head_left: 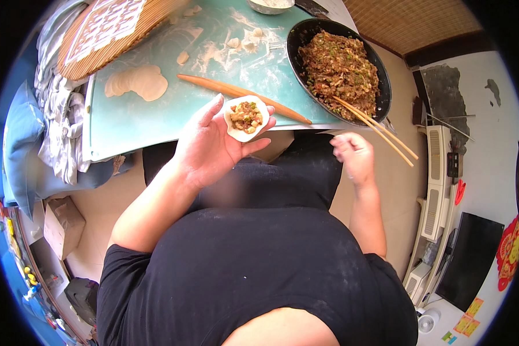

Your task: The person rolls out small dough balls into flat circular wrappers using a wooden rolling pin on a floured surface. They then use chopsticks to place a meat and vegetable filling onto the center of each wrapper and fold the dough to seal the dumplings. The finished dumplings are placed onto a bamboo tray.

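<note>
On the fingers of my upturned left hand lies a round dumpling wrapper, with a mound of chopped meat and vegetable filling in its middle. The wrapper is unfolded, its edge slightly wavy. My right hand hovers off the table edge with its fingers curled in; I see nothing in it. Just above it, a pair of wooden chopsticks leans over the rim of a black pan heaped with the same filling. A tapered wooden rolling pin lies beyond my left hand.
A floured green mat covers the table. Overlapping wrappers lie at its left, with small dough pieces farther back. A round woven tray sits back left, and a bowl of flour stands at the far edge.
</note>
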Action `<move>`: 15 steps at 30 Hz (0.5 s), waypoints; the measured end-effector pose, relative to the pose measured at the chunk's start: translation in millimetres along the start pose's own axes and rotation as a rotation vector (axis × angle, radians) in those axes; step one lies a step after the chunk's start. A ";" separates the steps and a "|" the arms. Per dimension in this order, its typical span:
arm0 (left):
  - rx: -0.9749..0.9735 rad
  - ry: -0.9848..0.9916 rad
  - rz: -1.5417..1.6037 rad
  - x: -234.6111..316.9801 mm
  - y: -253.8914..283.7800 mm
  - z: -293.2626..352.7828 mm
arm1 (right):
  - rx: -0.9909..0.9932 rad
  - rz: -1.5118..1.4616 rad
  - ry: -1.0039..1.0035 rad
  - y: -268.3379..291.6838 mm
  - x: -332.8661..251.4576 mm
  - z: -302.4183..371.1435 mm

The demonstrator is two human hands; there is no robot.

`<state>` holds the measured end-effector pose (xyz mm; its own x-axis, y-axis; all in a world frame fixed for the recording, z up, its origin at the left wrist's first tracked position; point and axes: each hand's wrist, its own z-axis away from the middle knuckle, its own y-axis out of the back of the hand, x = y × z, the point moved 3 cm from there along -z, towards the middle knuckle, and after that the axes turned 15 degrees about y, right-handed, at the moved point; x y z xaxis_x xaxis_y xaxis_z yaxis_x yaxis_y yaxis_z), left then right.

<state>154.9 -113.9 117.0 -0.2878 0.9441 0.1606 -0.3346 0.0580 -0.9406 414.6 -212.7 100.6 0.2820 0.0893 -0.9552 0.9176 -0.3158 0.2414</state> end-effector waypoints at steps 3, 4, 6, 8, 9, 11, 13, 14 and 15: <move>-0.068 0.019 0.003 -6.7 -5.5 0.8 | -0.243 0.375 0.736 -54.8 -66.8 -12.8; -0.079 0.014 0.007 -7.5 -7.8 2.2 | -0.295 0.477 0.974 -68.7 -82.2 -16.2; -0.098 0.000 0.012 -9.2 -11.8 4.0 | -0.274 0.543 1.111 -85.4 -92.1 -15.8; -0.109 -0.018 -0.020 -9.5 -11.5 5.5 | -0.269 0.604 1.139 -94.4 -91.7 -15.4; -0.114 -0.029 -0.036 -9.4 -10.7 6.5 | -0.275 0.617 1.139 -98.4 -92.6 -15.4; -0.156 -0.023 -0.050 -10.7 -7.2 6.9 | -0.287 0.649 1.139 -103.6 -93.0 -14.1; -0.156 -0.031 -0.038 -12.4 -6.4 8.3 | -0.289 0.631 1.124 -102.7 -96.3 -14.7; -0.136 -0.042 -0.018 -13.2 -7.2 8.6 | -0.290 0.624 1.116 -101.8 -97.5 -15.2; -0.117 -0.052 0.002 -14.1 -7.4 8.9 | -0.267 0.610 1.139 -101.4 -97.6 -15.2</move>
<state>153.5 -130.5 124.4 -0.3356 0.9263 0.1714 -0.2281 0.0966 -0.9688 298.2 -175.0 172.0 0.6233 0.7812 -0.0360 0.5496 -0.4049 0.7307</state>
